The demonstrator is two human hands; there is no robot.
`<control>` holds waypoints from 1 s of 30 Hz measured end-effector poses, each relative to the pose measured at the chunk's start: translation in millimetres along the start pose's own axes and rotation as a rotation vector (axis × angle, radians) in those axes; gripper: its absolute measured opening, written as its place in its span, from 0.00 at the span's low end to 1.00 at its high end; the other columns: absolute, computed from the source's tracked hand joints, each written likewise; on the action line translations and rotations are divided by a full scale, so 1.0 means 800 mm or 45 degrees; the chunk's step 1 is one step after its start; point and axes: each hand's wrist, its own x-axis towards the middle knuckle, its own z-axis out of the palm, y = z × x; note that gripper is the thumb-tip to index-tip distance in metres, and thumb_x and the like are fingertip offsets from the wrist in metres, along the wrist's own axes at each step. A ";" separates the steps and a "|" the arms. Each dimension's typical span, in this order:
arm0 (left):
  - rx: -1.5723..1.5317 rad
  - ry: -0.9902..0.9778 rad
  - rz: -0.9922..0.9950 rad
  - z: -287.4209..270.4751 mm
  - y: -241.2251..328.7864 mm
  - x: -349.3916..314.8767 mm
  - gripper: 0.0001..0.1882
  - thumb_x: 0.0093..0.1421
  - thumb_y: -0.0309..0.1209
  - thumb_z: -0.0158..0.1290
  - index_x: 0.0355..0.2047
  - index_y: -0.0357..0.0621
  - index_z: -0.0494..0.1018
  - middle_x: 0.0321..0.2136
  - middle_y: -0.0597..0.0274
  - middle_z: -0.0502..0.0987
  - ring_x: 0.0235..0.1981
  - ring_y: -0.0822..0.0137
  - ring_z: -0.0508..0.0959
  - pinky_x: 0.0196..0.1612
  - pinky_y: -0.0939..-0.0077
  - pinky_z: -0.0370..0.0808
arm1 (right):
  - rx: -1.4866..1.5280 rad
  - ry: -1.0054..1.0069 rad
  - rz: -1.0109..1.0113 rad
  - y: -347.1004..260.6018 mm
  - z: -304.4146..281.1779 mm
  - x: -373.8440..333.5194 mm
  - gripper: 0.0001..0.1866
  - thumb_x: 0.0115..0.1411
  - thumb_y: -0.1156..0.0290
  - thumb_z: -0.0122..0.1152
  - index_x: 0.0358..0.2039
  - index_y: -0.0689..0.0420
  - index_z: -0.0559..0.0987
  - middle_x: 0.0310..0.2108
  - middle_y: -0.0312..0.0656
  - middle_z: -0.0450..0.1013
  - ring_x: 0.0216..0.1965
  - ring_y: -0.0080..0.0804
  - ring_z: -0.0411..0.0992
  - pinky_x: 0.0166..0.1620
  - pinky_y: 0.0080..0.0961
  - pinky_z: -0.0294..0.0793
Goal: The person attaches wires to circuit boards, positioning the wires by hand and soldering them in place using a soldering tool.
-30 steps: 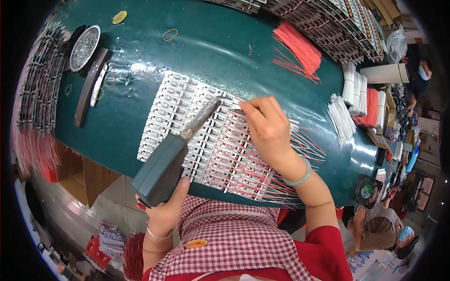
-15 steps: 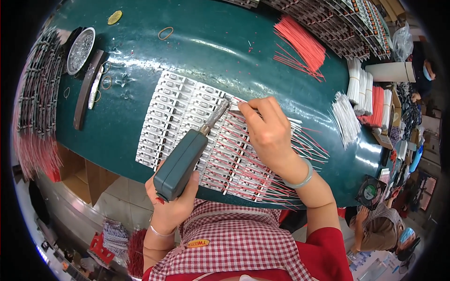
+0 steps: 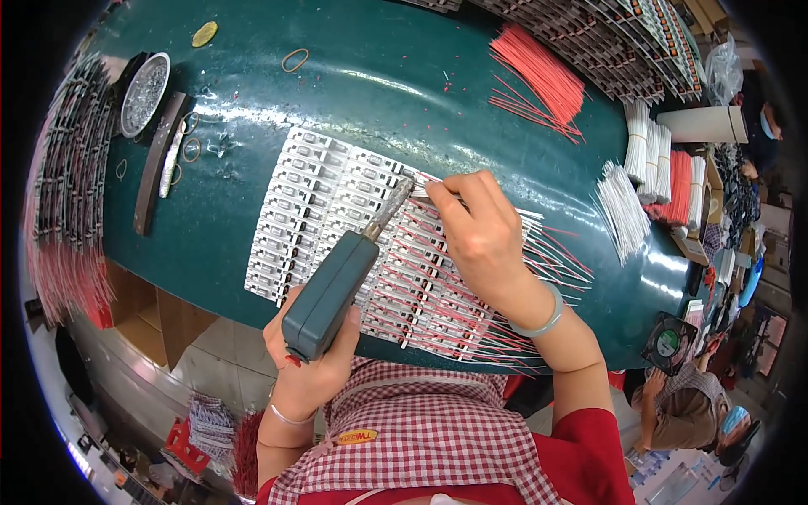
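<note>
My left hand (image 3: 313, 370) is wrapped round a dark green soldering gun (image 3: 330, 295), its grey metal tip pointing up and to the right. That tip touches or hovers just over the far corner of a block of white plastic switch-like parts (image 3: 290, 198) laid in rows. Close by the tip, my right hand (image 3: 484, 236) is pinched on a thin wire, whose end is mostly hidden by my fingers. Red and white wires (image 3: 539, 269) run out to the right from the rows on the right half of the block, partly beneath my right hand.
Loose red wires (image 3: 543, 76) lie at the far right, with white wires (image 3: 621, 210) nearer. Stacked parts (image 3: 606, 42) stand behind them. At left are a metal bowl (image 3: 145, 94), a dark bar (image 3: 160, 160) and wired parts (image 3: 67, 168). A small fan (image 3: 671, 342) sits by the right edge.
The soldering gun's body has shifted slightly right, while its tip stays at the same corner. My right hand has barely moved.
</note>
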 end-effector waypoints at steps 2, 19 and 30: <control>-0.031 0.006 -0.027 0.003 0.001 0.001 0.09 0.54 0.18 0.63 0.36 0.32 0.78 0.27 0.58 0.78 0.24 0.71 0.77 0.29 0.77 0.73 | 0.000 0.000 -0.002 0.000 0.000 -0.001 0.17 0.45 0.85 0.64 0.38 0.63 0.82 0.33 0.43 0.74 0.33 0.38 0.73 0.32 0.32 0.74; -0.017 0.041 -0.145 -0.001 -0.014 -0.030 0.12 0.53 0.19 0.64 0.39 0.31 0.80 0.33 0.53 0.81 0.28 0.62 0.81 0.31 0.74 0.78 | -0.026 -0.017 -0.002 -0.002 -0.002 0.000 0.16 0.46 0.85 0.63 0.38 0.63 0.81 0.34 0.43 0.74 0.34 0.38 0.74 0.32 0.32 0.75; 0.087 0.044 0.034 -0.002 -0.012 -0.030 0.13 0.52 0.18 0.64 0.38 0.29 0.80 0.35 0.50 0.82 0.28 0.61 0.82 0.32 0.73 0.78 | 0.013 -0.004 -0.067 -0.010 -0.003 -0.010 0.19 0.44 0.80 0.62 0.40 0.67 0.80 0.36 0.44 0.73 0.37 0.39 0.72 0.36 0.32 0.74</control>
